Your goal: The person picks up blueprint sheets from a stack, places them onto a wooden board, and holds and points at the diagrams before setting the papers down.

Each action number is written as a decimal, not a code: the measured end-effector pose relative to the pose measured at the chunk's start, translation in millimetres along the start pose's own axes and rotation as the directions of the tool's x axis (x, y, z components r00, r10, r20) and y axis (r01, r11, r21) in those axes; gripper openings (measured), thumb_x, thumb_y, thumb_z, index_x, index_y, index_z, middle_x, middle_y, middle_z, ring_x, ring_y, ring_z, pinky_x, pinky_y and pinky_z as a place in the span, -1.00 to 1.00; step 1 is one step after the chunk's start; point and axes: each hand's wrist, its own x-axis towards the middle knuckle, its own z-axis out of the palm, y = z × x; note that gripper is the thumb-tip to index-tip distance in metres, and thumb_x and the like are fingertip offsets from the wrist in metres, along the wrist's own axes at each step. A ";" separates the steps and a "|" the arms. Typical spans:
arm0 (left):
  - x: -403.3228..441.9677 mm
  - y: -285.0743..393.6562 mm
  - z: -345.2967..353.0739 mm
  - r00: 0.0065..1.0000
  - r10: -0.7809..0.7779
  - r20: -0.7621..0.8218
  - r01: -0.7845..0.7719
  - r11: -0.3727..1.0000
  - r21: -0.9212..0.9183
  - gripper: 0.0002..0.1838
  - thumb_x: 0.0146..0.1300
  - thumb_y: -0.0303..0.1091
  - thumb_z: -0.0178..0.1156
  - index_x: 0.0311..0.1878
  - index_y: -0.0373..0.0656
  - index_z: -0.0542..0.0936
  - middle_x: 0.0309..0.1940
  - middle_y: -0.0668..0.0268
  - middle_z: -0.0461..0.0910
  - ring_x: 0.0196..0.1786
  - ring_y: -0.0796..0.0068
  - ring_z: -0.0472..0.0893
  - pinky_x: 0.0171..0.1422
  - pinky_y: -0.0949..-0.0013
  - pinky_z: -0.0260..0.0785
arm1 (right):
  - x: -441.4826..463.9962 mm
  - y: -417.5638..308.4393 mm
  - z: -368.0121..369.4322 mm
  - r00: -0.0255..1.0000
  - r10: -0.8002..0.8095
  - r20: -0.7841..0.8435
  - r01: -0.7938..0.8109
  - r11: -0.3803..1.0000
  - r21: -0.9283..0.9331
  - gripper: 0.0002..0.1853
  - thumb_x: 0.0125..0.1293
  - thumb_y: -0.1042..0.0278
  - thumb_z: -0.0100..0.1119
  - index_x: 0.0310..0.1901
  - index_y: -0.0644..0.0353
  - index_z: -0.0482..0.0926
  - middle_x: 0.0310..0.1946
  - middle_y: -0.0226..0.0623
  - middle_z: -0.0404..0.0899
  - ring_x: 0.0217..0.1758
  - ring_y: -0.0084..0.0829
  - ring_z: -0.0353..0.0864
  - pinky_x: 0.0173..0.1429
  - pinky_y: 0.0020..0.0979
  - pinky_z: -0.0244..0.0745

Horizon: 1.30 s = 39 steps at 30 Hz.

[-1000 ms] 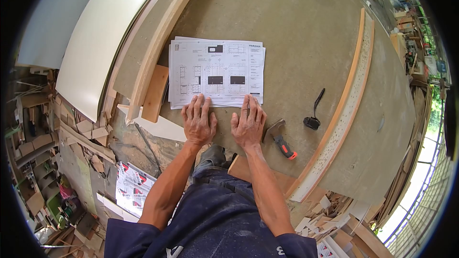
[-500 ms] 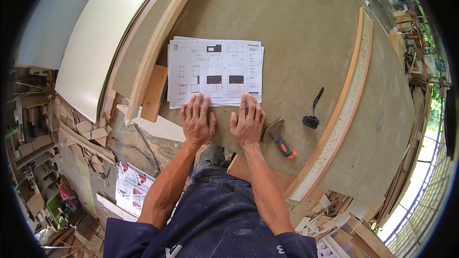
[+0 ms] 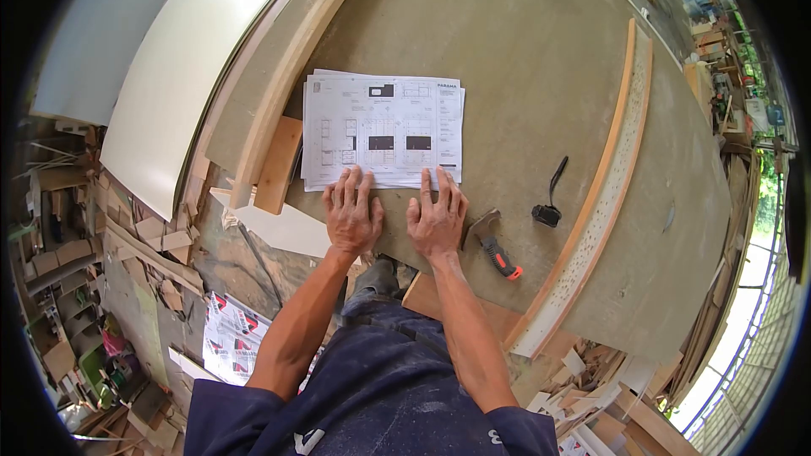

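Observation:
A stack of printed drawing sheets (image 3: pixel 384 118) lies flat on the work table (image 3: pixel 507 76). My left hand (image 3: pixel 352 213) rests palm down, its fingertips on the lower left edge of the sheets and its fingers stretched out. Beside it, my right hand (image 3: pixel 438 215) lies in the same way, fingers spread, fingertips at the lower right edge of the paper. Neither hand grips anything. A hammer (image 3: pixel 497 249) with a black and red handle lies just right of my right hand. Farther right is a small black tape measure (image 3: pixel 547 215) with a strap.
A long wooden strip with a speckled white face (image 3: pixel 591 228) crosses the table on the right. Wooden boards (image 3: pixel 283 152) and a large white panel (image 3: pixel 169 84) stand at the left. Offcuts (image 3: pixel 152 245) litter the floor on both sides.
The view has shifted slightly, and the sheets appear turned a little. My hands stay at the lower edge of the paper, fingers still stretched out.

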 end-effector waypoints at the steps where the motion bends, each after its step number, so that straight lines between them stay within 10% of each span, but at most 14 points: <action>1: -0.3 -0.3 0.0 1.000 0.001 -0.003 -0.001 1.000 -0.007 -0.41 0.39 -0.20 0.19 0.46 -0.16 0.50 0.47 0.07 0.44 0.57 0.02 0.35 0.64 -0.13 0.00 | 0.0 -0.4 0.1 1.000 -0.002 -0.006 0.002 1.000 0.001 -0.37 0.46 0.14 0.08 0.51 0.21 0.48 0.50 -0.04 0.36 0.55 -0.06 0.34 0.54 0.01 0.24; 23: -4.3 -7.7 4.4 0.998 0.000 -0.061 -0.006 0.996 -0.087 -0.38 0.28 -0.20 0.26 0.41 -0.16 0.52 0.48 0.02 0.40 0.58 0.02 0.29 0.62 -0.12 0.02 | -46.2 0.1 -11.6 0.998 -0.027 -0.059 0.033 0.994 0.108 -0.44 0.46 0.23 0.14 0.40 0.38 0.52 0.56 0.05 0.30 0.64 0.02 0.25 0.66 0.04 0.17; 29: 10.1 -43.4 -46.5 0.897 -0.183 -0.402 0.212 0.977 0.030 -0.01 0.04 -0.13 0.49 0.57 -0.08 0.31 0.59 -0.14 0.16 0.71 -0.25 -0.05 0.62 -0.31 -0.05 | -86.2 19.4 -51.9 0.986 -0.007 -0.165 0.019 0.997 0.074 -0.50 0.39 0.32 0.21 0.30 0.37 0.58 0.51 0.06 0.35 0.58 0.09 0.31 0.61 0.05 0.24; 31: 19.1 -73.8 -66.4 0.877 -0.367 -0.311 0.446 0.863 0.237 0.19 -0.05 -0.03 0.58 0.66 -0.09 0.19 0.56 -0.20 0.22 0.72 -0.23 0.01 0.60 -0.35 0.04 | -92.0 21.6 -66.8 0.979 0.001 -0.206 0.015 0.997 0.076 -0.48 0.36 0.32 0.26 0.32 0.34 0.57 0.51 0.06 0.35 0.59 0.09 0.29 0.62 0.05 0.23; 39: 52.5 -155.6 -123.4 0.834 -0.484 0.265 0.476 0.874 0.100 0.50 -0.25 0.17 0.72 0.67 -0.35 0.07 0.36 -0.28 0.50 0.48 -0.21 0.47 0.58 0.10 0.35 | -115.3 78.4 -48.5 0.901 0.418 -0.114 -0.417 0.908 0.033 -0.37 0.37 0.16 0.31 0.39 0.31 0.52 0.44 -0.02 0.41 0.48 0.08 0.37 0.56 0.10 0.27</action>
